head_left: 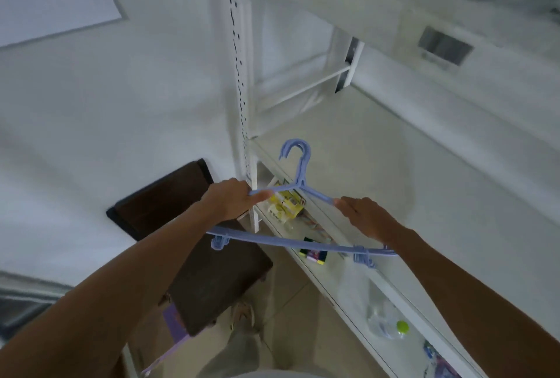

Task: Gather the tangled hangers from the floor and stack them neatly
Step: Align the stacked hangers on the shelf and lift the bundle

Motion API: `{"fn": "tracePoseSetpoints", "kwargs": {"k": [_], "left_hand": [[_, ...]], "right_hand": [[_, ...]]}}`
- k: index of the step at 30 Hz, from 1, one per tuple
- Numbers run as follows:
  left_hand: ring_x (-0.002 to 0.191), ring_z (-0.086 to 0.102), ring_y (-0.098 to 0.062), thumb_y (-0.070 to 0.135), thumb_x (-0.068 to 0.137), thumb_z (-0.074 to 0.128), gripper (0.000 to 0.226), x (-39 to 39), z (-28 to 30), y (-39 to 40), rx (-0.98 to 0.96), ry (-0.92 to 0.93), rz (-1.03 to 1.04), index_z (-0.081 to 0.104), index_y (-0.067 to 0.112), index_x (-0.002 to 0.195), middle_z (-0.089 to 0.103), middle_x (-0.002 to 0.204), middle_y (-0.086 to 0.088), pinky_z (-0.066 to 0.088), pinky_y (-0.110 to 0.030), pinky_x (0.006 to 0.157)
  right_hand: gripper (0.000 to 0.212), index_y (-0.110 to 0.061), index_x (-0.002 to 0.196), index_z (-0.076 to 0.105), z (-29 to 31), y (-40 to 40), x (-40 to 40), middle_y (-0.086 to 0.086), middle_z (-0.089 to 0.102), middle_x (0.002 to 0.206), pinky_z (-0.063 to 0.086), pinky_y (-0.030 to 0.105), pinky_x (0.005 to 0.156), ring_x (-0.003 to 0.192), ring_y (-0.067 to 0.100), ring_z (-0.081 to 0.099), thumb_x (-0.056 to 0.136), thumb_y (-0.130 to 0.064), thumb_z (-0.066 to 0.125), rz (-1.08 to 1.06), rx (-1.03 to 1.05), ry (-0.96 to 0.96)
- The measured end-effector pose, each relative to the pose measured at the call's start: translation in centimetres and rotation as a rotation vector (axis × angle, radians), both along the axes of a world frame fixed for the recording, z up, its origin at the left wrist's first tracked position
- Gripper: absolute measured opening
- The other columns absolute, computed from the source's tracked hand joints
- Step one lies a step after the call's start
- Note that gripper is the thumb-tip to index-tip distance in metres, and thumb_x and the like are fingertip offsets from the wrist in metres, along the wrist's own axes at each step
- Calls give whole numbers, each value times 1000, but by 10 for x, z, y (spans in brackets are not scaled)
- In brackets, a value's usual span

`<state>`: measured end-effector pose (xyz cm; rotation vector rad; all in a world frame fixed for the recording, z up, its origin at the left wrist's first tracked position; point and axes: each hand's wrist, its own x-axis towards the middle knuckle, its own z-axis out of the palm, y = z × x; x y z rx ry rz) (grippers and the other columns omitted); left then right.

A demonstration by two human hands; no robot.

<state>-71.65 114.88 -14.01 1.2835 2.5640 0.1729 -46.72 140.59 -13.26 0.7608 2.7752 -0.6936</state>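
Observation:
A bunch of light blue plastic hangers [298, 165] is held together in the air in front of a white shelf unit, hooks pointing up and aligned. My left hand [231, 200] is closed around the left shoulder of the bunch. My right hand [368, 217] is closed around the right shoulder. The long bottom bars [281, 243] with small clips sag below both wrists. A pale purple hanger-like piece [165, 353] shows low down by my left forearm, partly hidden.
The white metal shelf unit [394, 165] fills the right side, its slotted post [242, 90] just behind the hooks. A lower shelf holds small packets [286, 203], a clear bottle with a green cap [401, 326] and other bits. A dark brown wooden stool [194, 256] stands left of it.

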Motion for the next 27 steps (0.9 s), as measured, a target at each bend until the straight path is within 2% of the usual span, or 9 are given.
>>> {"fn": "tracePoseSetpoints", "kwargs": {"k": [3, 5, 8, 12, 15, 19, 21, 24, 27], "left_hand": [[49, 57, -15, 101, 73, 11, 89, -39, -6, 26, 16, -50, -41, 47, 22, 56, 55, 52, 3, 38, -30, 51], [51, 55, -13, 98, 76, 13, 85, -64, -12, 46, 43, -52, -72, 50, 22, 74, 55, 56, 5, 38, -30, 51], [47, 51, -12, 86, 88, 18, 64, -94, -17, 75, 102, -27, -163, 39, 27, 103, 54, 57, 6, 39, -31, 50], [46, 52, -23, 81, 88, 0, 68, -131, -27, 125, 169, 37, -297, 36, 24, 95, 51, 57, 3, 47, -36, 49], [57, 61, -30, 81, 84, -7, 79, -154, -36, 168, 173, 154, -311, 42, 19, 95, 56, 63, 0, 39, -36, 53], [74, 64, -35, 69, 99, 17, 65, -161, -47, 223, 168, 148, -255, 50, 13, 99, 61, 78, -10, 40, -38, 61], [85, 65, -38, 60, 104, 25, 62, -159, -49, 248, 186, 239, -320, 58, 8, 101, 67, 92, -16, 42, -41, 69], [94, 63, -37, 52, 108, 29, 60, -165, -47, 270, 144, 419, -411, 64, 3, 100, 68, 100, -19, 44, -44, 82], [92, 66, -37, 50, 109, 33, 61, -174, -49, 274, 109, 434, -412, 66, 2, 92, 71, 93, -20, 45, -43, 83]], "right_hand": [[64, -20, 82, 55, -6, 15, -30, 8, 64, 66, 49, 35, 59, 59, 22, 62, 98, -72, 21, -85, 63, -39], [61, -22, 83, 55, -9, 26, -50, 6, 67, 71, 52, 37, 67, 67, 22, 65, 100, -71, 23, -167, 63, -55], [58, -25, 83, 58, -9, 46, -71, 1, 70, 75, 51, 37, 73, 75, 21, 67, 100, -70, 27, -274, 15, -70], [60, -28, 89, 63, -10, 82, -98, -3, 72, 80, 54, 39, 81, 79, 20, 68, 94, -76, 28, -374, 52, -36], [61, -34, 88, 66, -15, 117, -124, -5, 73, 76, 55, 39, 80, 77, 18, 69, 88, -83, 29, -435, 54, 15], [70, -31, 82, 73, -13, 171, -140, -9, 75, 72, 56, 39, 80, 76, 17, 72, 72, -91, 39, -520, 23, 86], [69, -26, 80, 77, -14, 196, -140, -6, 76, 72, 57, 41, 83, 78, 19, 74, 70, -88, 49, -556, -5, 122], [58, -22, 80, 79, -21, 218, -148, -2, 78, 75, 57, 41, 90, 85, 22, 74, 84, -76, 59, -572, 4, 136], [63, -17, 81, 75, -32, 224, -164, 7, 75, 87, 54, 44, 94, 94, 30, 68, 93, -73, 49, -529, 101, 46]]}}
